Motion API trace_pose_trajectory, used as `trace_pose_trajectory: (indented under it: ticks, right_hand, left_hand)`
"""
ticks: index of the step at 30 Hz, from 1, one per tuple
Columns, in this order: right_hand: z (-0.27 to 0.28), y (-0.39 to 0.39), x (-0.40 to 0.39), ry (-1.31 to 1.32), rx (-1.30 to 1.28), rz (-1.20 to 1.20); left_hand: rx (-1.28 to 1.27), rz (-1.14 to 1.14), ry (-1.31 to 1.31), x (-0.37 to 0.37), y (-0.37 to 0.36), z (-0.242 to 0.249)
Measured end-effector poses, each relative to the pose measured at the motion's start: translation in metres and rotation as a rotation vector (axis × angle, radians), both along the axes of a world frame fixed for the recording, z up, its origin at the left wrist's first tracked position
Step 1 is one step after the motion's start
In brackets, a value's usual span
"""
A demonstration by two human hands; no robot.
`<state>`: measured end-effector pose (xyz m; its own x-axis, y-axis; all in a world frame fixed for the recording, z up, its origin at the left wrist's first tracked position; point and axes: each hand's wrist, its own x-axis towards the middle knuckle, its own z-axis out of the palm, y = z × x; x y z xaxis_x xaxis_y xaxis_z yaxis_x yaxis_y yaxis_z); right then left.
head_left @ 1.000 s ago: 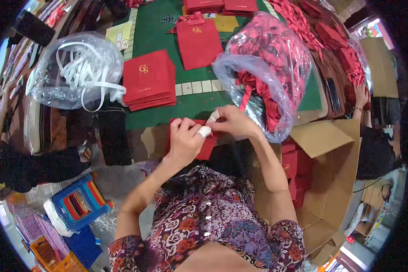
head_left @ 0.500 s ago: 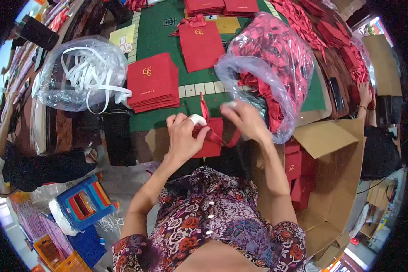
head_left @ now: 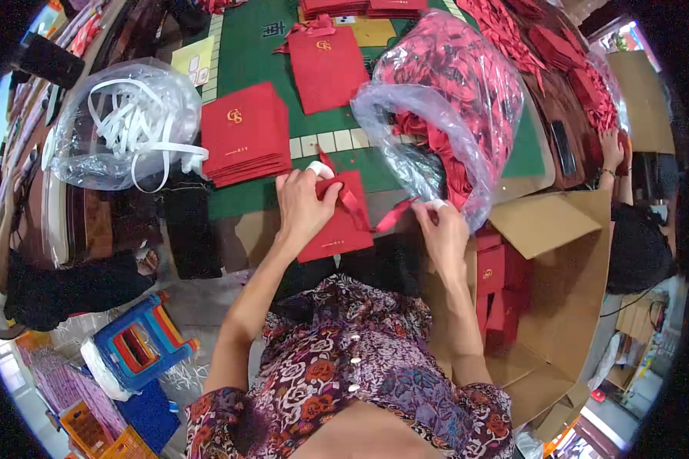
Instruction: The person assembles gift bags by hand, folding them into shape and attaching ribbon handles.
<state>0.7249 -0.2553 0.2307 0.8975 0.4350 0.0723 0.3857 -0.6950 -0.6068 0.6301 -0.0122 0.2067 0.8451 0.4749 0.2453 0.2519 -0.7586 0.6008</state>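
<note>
In the head view, a small red paper bag (head_left: 343, 236) is at the table's near edge, tilted, with pale lettering low on its front. My left hand (head_left: 308, 200) pinches its upper edge, thumb in front. A red ribbon (head_left: 351, 200) runs from the top of this bag to the right. My right hand (head_left: 444, 233) has its fingers closed on the ribbon's free end, just below the mouth of a clear plastic bag (head_left: 475, 180) full of red ribbons. White wrapping covers a fingertip on each hand.
A stack of red bags (head_left: 245, 138) and a plastic bag of white ribbons (head_left: 142, 126) lie left on the green table. Another red bag (head_left: 329, 70) with ribbon lies behind. A cardboard box (head_left: 563, 306) holding red bags stands right. Another person's hand (head_left: 611, 149) is far right.
My right hand has moved down and right, drawing the ribbon out sideways. The red bag has tilted, showing more of its front. The view has shifted slightly.
</note>
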Motion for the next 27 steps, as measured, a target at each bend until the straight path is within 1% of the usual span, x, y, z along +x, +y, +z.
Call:
trace_pose_trajectory:
  ticks: [1, 3, 5, 6, 7, 9, 10, 11, 13, 16, 19, 20, 21, 23, 24, 26, 27]
  right_hand:
    - [-0.002, 0.005, -0.002, -0.033, -0.042, -0.022]
    - [-0.013, 0.012, -0.001, -0.036, -0.042, -0.029]
    - [-0.021, 0.021, 0.000, -0.078, 0.001, -0.061]
    - [-0.022, 0.026, -0.001, -0.064, 0.066, -0.087]
    - [-0.022, 0.027, 0.000, -0.061, 0.070, -0.073]
    - [-0.020, 0.026, 0.002, -0.106, 0.315, 0.037]
    - [-0.013, 0.026, -0.003, -0.003, 0.409, 0.020]
    - [-0.008, 0.025, -0.007, 0.041, 0.503, 0.004]
    - [0.012, 0.021, -0.015, 0.135, 0.588, 0.027]
    - [0.032, 0.025, -0.030, 0.216, 0.649, 0.072]
    - [0.046, 0.048, -0.049, 0.304, 0.575, 0.117]
    - [0.047, 0.060, -0.054, 0.339, 0.589, 0.161]
    - [0.034, 0.070, -0.054, 0.231, 0.533, 0.259]
    - [0.023, 0.094, -0.061, 0.196, 0.403, 0.292]
    - [0.014, 0.102, -0.061, 0.199, 0.401, 0.293]
    - [-0.001, 0.116, -0.060, 0.106, 0.350, 0.353]
    - [-0.003, 0.119, -0.061, 0.113, 0.348, 0.358]
  left_hand:
    - [0.008, 0.007, 0.012, 0.001, 0.000, -0.002]
    - [0.009, 0.005, 0.017, 0.005, -0.001, -0.008]
    - [-0.006, 0.000, 0.000, 0.008, -0.004, -0.010]
    - [-0.018, -0.021, 0.009, 0.006, -0.004, -0.011]
    - [-0.014, -0.008, 0.012, 0.003, -0.002, -0.011]
    - [0.038, -0.025, -0.048, -0.002, 0.002, -0.012]
    - [0.061, -0.011, 0.007, -0.011, 0.005, -0.014]
    - [0.062, -0.002, 0.011, -0.018, 0.007, -0.010]
    - [0.094, 0.034, -0.070, -0.034, 0.010, 0.000]
    - [0.096, 0.052, -0.029, -0.053, 0.018, -0.002]
    - [0.076, 0.059, 0.017, -0.058, 0.022, -0.007]
    - [0.071, 0.031, 0.022, -0.058, 0.024, -0.008]
    - [0.065, 0.002, 0.026, -0.059, 0.025, -0.009]
    - [0.061, 0.003, 0.048, -0.058, 0.025, -0.009]
    - [0.055, -0.001, 0.056, -0.057, 0.025, -0.005]
    - [0.070, -0.022, 0.031, -0.058, 0.026, -0.007]
    - [0.067, -0.017, 0.036, -0.058, 0.027, -0.007]
